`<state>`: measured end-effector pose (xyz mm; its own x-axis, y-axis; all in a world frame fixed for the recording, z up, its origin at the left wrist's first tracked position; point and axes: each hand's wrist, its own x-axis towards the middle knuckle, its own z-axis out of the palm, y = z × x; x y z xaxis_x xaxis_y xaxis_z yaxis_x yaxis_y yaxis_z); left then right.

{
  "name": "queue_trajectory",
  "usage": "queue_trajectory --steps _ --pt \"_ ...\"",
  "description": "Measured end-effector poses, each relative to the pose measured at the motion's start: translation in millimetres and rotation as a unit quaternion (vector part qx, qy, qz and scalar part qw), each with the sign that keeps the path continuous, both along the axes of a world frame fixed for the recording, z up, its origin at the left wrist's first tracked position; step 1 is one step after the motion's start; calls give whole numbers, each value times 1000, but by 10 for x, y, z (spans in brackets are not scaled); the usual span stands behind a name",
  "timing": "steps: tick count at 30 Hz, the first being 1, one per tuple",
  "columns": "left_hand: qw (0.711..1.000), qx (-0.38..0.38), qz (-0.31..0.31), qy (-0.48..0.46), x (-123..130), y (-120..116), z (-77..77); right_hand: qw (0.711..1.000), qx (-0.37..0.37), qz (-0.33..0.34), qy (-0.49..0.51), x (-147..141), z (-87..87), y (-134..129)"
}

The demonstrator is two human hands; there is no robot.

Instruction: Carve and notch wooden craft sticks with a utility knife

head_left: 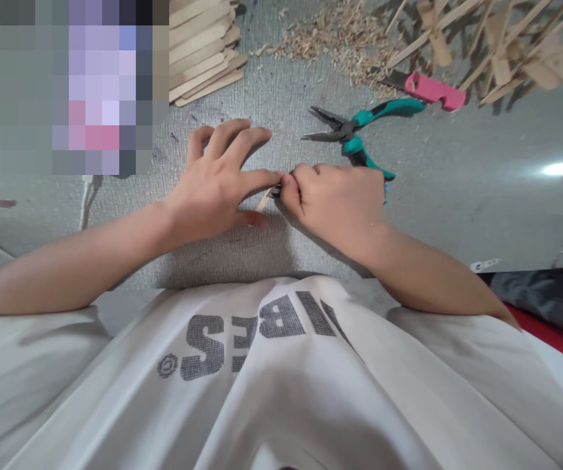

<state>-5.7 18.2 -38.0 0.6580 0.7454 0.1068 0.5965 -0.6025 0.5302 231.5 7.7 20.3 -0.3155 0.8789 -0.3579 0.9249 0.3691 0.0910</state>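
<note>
My left hand [217, 173] reaches in from the left over the grey textured table. Its thumb and index finger pinch a thin wooden strip [264, 198], while the other fingers are spread. My right hand [337, 196] is closed in a fist around a tool mostly hidden in the palm. A small dark metal tip [276, 190] of it shows by the thumb, touching or very near the strip, and a bit of blue shows at the far side of the fist. My left index fingertip meets my right thumb.
Just beyond my right hand lie opened needle-nose pliers [347, 130] with teal handles. Past them are a pink cutter knife [435, 91], wood shavings [340, 39] and joined wooden sticks [501, 52]. Craft sticks [203, 52] are stacked at the back; a white cable [85, 202] lies left.
</note>
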Motion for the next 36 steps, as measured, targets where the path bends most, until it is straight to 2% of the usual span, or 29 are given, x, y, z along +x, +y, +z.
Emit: queue_trajectory --steps 10,26,36 --pt "1000 1 -6 1 4 -2 13 1000 -2 -4 -11 -28 29 -31" --pt "1000 -3 3 7 17 -18 14 997 24 65 33 85 -64 66" --pt "1000 -2 7 10 30 -30 51 999 10 35 27 82 -32 35"
